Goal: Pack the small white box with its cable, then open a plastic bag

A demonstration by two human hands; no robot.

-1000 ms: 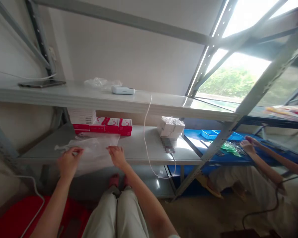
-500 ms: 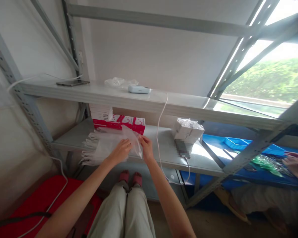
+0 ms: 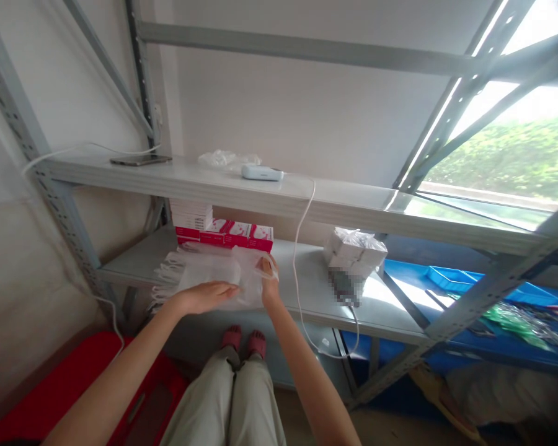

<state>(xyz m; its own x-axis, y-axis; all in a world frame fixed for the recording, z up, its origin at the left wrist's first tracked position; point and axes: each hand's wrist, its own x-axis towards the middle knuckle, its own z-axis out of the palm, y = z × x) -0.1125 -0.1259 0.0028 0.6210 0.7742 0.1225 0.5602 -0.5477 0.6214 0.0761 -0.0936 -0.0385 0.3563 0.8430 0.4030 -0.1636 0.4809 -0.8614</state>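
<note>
A clear, frosted plastic bag (image 3: 248, 269) lies over a stack of folded plastic bags (image 3: 172, 269) on the middle shelf. My right hand (image 3: 270, 282) is at the bag's right end, its bent fingers gripping the film and partly covered by it. Along the bag's near side, my left hand (image 3: 209, 294) lies flat with fingers stretched out, touching the plastic. Just behind the bags stand red-and-white boxes (image 3: 237, 232), with a pile of white boxes (image 3: 190, 214) at their left.
A white cable (image 3: 296, 260) hangs in front of the shelf. Wrapped white boxes (image 3: 356, 248) stand at right. The upper shelf holds a phone (image 3: 141, 160), a pale device (image 3: 262, 173) and crumpled plastic (image 3: 230, 160). A red stool (image 3: 153, 396) is low left; a co-worker sits far right.
My left hand has let go of the bag's edge and flattened, moving slightly left and down. The bag's right end has spread open around my right fingers. The view has shifted slightly.
</note>
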